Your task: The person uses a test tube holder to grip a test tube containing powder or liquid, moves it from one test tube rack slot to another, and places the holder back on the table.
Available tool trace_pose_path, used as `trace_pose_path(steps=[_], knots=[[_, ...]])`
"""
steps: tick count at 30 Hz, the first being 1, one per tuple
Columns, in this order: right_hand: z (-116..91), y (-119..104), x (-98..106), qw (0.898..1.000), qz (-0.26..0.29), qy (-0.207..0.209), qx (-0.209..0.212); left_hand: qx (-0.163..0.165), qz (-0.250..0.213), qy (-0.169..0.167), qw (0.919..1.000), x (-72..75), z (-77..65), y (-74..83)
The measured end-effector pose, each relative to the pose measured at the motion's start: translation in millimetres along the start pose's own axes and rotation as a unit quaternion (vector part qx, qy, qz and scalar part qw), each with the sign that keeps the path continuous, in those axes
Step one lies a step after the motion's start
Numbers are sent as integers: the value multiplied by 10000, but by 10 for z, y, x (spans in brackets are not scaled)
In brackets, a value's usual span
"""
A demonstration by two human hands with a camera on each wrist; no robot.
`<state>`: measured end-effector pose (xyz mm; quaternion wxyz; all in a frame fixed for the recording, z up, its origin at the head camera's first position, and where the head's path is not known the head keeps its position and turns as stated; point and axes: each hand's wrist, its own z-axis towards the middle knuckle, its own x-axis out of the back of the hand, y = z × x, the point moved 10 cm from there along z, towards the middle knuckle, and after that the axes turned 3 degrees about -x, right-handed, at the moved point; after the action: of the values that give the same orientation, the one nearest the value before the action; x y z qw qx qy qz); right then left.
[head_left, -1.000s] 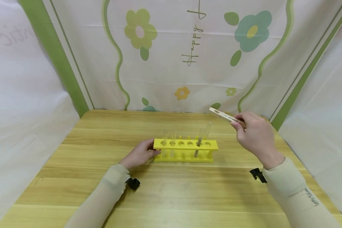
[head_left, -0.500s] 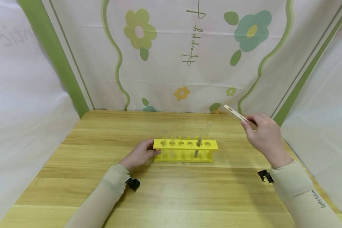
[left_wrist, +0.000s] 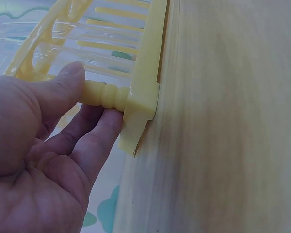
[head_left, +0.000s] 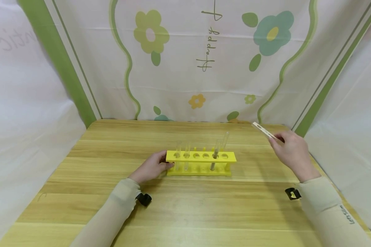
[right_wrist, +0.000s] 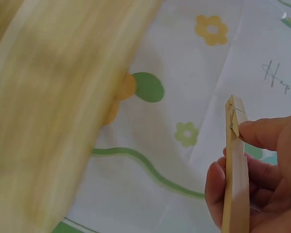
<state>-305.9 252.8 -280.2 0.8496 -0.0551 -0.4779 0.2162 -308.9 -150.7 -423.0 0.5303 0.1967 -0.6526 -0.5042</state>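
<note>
A yellow test tube rack (head_left: 201, 160) stands on the table, its left end post pinched by my left hand (head_left: 149, 168). The left wrist view shows the thumb on one side of that post (left_wrist: 99, 93) and fingers on the other. Two clear test tubes (head_left: 178, 146) sit in the leftmost holes. A test tube with dark contents (head_left: 216, 151) stands in a hole toward the right. Behind the right end another clear tube (head_left: 225, 139) rises, slightly tilted. My right hand (head_left: 292, 151) grips a wooden test tube clamp (head_left: 263, 130) above the table, nothing in its jaws.
The wooden table (head_left: 185, 212) reaches back to a white curtain (head_left: 179, 79) printed with flowers, with more cloth at both sides. Short yellow pegs (head_left: 204, 149) line the back of the rack. Each wrist carries a small black strap mount (head_left: 144, 199).
My right hand has carried the clamp rightward, away from the rack, and dropped slightly over the last half second. The left hand, rack and tubes have stayed put.
</note>
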Motion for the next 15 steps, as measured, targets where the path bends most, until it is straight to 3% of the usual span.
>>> trace_pose_path(steps=[8, 15], knots=[[-90, 414, -235, 9935, 0, -862, -750, -12, -60, -26, 10000, 4, -10, 15], [-165, 668, -418, 9890, -194, -1153, -910, -64, -7, -52, 10000, -4, -12, 14]])
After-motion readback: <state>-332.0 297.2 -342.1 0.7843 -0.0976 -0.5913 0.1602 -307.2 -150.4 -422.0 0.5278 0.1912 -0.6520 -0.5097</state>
